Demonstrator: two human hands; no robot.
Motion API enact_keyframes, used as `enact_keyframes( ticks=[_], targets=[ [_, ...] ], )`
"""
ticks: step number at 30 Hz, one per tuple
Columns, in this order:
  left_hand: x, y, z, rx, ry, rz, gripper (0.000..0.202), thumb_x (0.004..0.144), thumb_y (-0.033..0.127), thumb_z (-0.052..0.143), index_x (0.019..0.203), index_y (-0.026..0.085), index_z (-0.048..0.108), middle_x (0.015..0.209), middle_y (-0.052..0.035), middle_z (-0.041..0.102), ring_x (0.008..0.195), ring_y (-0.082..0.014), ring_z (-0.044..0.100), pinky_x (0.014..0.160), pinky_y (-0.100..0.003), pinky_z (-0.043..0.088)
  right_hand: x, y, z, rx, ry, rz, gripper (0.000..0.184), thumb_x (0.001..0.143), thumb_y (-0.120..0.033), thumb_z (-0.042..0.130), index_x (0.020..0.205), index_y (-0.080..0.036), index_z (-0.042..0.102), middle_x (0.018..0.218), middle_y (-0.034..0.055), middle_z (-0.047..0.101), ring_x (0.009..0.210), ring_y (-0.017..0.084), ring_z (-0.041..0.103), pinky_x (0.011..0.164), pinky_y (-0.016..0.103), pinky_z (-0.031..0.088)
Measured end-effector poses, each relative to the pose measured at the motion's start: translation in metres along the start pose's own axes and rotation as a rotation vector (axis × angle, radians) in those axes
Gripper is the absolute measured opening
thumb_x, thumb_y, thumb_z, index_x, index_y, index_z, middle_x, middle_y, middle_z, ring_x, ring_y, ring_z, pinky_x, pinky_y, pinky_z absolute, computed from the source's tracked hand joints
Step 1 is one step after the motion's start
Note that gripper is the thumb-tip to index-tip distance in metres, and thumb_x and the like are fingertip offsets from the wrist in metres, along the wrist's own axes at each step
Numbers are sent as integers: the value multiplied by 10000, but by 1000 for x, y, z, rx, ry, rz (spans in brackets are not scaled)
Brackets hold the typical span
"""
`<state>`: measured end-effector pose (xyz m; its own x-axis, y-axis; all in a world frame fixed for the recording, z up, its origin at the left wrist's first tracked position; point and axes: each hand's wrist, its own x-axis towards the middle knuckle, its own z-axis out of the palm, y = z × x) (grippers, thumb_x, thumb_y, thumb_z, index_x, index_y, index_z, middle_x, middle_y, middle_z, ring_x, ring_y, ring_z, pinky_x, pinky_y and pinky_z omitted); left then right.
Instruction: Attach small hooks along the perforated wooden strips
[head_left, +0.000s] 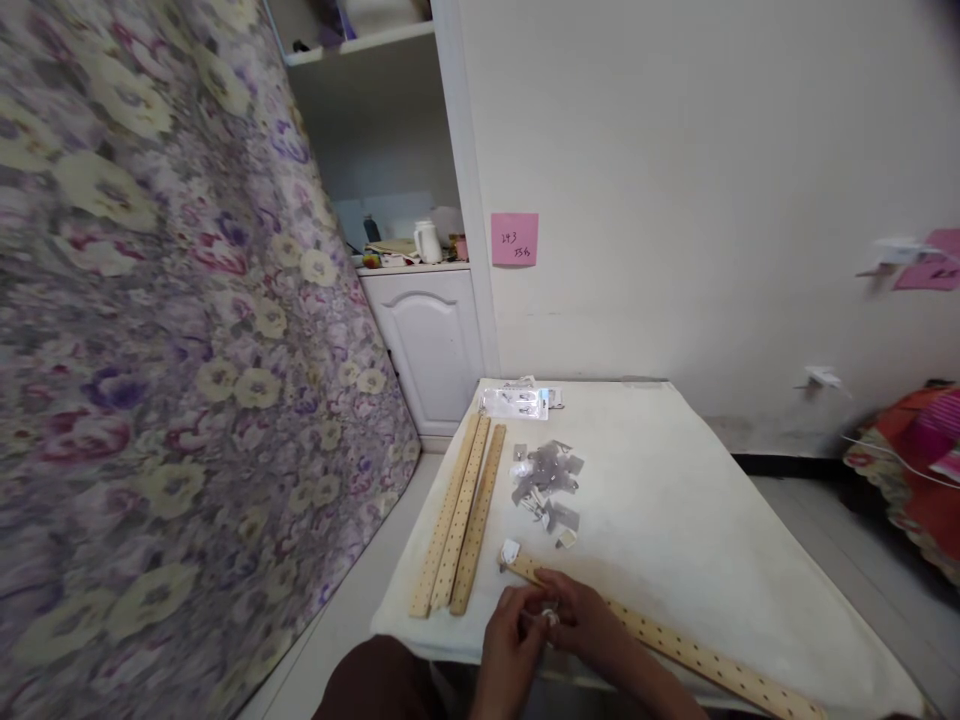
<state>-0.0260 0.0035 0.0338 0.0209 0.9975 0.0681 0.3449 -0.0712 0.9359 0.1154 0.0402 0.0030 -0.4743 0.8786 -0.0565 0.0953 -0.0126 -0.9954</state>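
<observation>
Close together at the near edge of the table, my left hand and my right hand are both closed on a small whitish piece. Its kind is too small to make out. Beneath my right hand and forearm runs a long wooden strip with rows of holes, slanting toward the near right. At its far end sits a small white tag-like piece with a bit of metal beside it. Beyond my hands lies a loose pile of small clear plastic packets, some with metal parts in them.
Three more perforated wooden strips lie side by side on the left of the white-covered table. Clear packaging rests at the far left corner. A floral curtain hangs at left; a white cabinet and wall stand behind.
</observation>
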Motion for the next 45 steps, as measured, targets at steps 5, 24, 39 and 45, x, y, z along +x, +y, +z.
enact_keyframes(
  ticks=[5, 24, 39, 45],
  targets=[
    [3, -6, -2, 84, -94, -34, 146, 666, 132, 531, 741, 182, 645, 771, -18, 584, 730, -168, 541, 663, -253, 399, -3, -12, 0, -264, -56, -71, 671, 604, -176, 602, 1265, -207, 494, 1063, 70, 673, 807, 209, 634, 748, 325, 496],
    [-1, -31, 13, -522, 218, -271, 315, 635, 444, 684, 663, 198, 489, 500, 87, 498, 413, -94, 488, 442, -210, 361, -9, 15, 20, 278, 192, 78, 290, 600, -205, 593, 876, -200, 504, 615, -74, 512, 490, 108, 558, 463, 225, 424],
    [16, -32, 29, -522, 301, -233, 353, 521, 411, 771, 702, 178, 577, 619, 26, 613, 576, -135, 573, 575, -244, 472, 19, -2, -12, -117, 196, 1, 222, 644, -128, 469, 831, -179, 578, 666, -12, 627, 596, 137, 593, 563, 241, 457],
    [22, -35, 28, -187, 346, -165, 307, 663, 435, 662, 822, 180, 602, 675, -6, 644, 625, -158, 581, 610, -248, 459, 33, -4, -18, -493, 241, -121, 278, 669, -90, 442, 865, -179, 618, 768, 29, 640, 730, 163, 588, 684, 264, 437]
  ],
)
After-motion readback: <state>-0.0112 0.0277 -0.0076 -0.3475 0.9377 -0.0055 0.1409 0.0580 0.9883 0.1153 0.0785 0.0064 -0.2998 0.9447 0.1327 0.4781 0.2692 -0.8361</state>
